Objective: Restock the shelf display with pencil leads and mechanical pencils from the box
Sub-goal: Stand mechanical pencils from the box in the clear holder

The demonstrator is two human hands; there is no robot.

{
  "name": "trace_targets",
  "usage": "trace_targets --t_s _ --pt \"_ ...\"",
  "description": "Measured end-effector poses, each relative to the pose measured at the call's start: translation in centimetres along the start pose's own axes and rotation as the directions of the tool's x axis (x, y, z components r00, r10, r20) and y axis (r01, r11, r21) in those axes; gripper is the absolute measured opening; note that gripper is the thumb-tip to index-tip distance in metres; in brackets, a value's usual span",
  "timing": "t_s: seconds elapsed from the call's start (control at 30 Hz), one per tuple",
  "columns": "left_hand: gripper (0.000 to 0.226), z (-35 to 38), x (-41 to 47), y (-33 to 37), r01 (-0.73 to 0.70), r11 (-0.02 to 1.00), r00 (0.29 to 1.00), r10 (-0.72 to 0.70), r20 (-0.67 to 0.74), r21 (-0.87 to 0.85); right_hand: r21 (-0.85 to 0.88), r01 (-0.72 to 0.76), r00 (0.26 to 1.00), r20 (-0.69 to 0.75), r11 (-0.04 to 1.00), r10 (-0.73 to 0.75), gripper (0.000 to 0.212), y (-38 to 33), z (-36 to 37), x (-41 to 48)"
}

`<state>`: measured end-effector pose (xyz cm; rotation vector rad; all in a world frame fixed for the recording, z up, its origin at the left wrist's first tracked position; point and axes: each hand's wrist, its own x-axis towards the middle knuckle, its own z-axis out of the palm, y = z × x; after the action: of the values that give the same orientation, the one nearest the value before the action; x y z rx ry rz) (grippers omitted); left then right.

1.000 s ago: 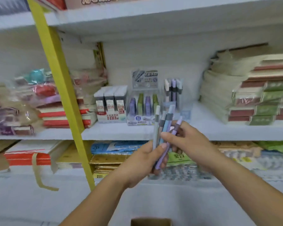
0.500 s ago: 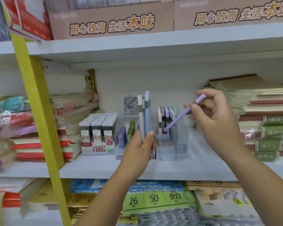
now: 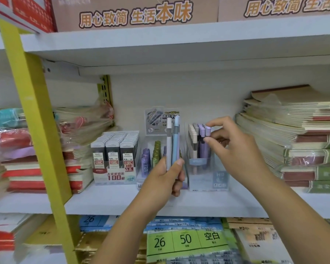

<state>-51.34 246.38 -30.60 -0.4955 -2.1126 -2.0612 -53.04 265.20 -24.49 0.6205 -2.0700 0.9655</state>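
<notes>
My left hand (image 3: 167, 178) grips a white and a blue mechanical pencil (image 3: 172, 143) upright, in front of the middle shelf. To its right stands a clear display holder (image 3: 208, 168) with several cream and purple pencils standing in it. My right hand (image 3: 234, 147) pinches the top of a purple mechanical pencil (image 3: 207, 138) that stands upright in that holder. Left of the holder is a clear stand of purple and green lead tubes (image 3: 151, 159), and further left a box of dark pencil lead cases (image 3: 115, 155).
A yellow upright post (image 3: 36, 121) crosses the left side. Wrapped notebook stacks (image 3: 303, 140) fill the shelf's right end, and more wrapped stacks (image 3: 27, 149) lie at the left. A white shelf board (image 3: 179, 44) hangs above. Paper packs (image 3: 185, 241) lie on the lower shelf.
My right hand has carried the purple pencil from a slant above the holder down into it, now upright. My left hand has stayed beside the holder with the other pencils.
</notes>
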Motion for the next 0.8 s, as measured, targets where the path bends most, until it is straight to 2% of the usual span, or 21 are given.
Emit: trace_targets --t_s 0.1,0.23,0.3,0.4,0.5,0.6,0.67,0.73,0.8 --pt "0.026 0.0 0.1 -0.3 0.009 1.0 1.0 -0.009 0.016 0.013 -0.012 0.005 1.0 -0.008 1.0 -0.005 0.033 0.4 0.4 0.1" --pt "0.038 -0.2 0.2 -0.4 0.038 0.999 0.999 -0.038 0.025 -0.027 -0.312 0.071 0.983 -0.138 0.947 -0.119 0.027 1.1 0.9 0.5" --pt "0.044 -0.4 0.1 -0.3 0.052 0.997 0.998 -0.05 0.04 -0.058 -0.386 0.055 0.977 -0.17 0.921 -0.129 0.028 1.4 1.0 0.7" --pt "0.04 -0.7 0.0 -0.1 0.062 0.992 0.995 -0.053 0.086 -0.107 -0.434 0.033 0.989 -0.116 0.901 -0.092 0.027 1.8 1.2 0.6" --pt "0.029 -0.9 -0.2 0.3 0.062 0.99 0.992 -0.047 0.116 -0.127 -0.446 -0.018 1.0 -0.026 0.895 0.007 0.03 1.9 1.4 0.4" --pt "0.026 -0.8 -0.5 0.7 0.061 0.989 0.987 -0.039 0.159 -0.135 -0.423 -0.047 0.997 -0.069 0.905 0.02 0.036 1.3 1.0 0.2" --pt "0.03 -0.6 -0.7 1.1 0.067 0.989 0.979 -0.039 0.2 -0.133 -0.326 -0.009 0.99 -0.139 0.945 -0.039 0.04 0.1 0.6 0.0" --pt "0.032 -0.4 -0.8 1.3 0.08 0.987 0.967 -0.044 0.251 -0.137 0.0 -0.028 0.994 -0.108 1.0 0.028 0.04 -1.3 0.3 -0.1" --pt "0.031 -0.1 -1.0 1.5 0.093 0.986 0.954 -0.048 0.296 -0.138 0.325 -0.11 0.993 -0.007 0.939 0.119 0.038 -2.4 0.2 -0.1"
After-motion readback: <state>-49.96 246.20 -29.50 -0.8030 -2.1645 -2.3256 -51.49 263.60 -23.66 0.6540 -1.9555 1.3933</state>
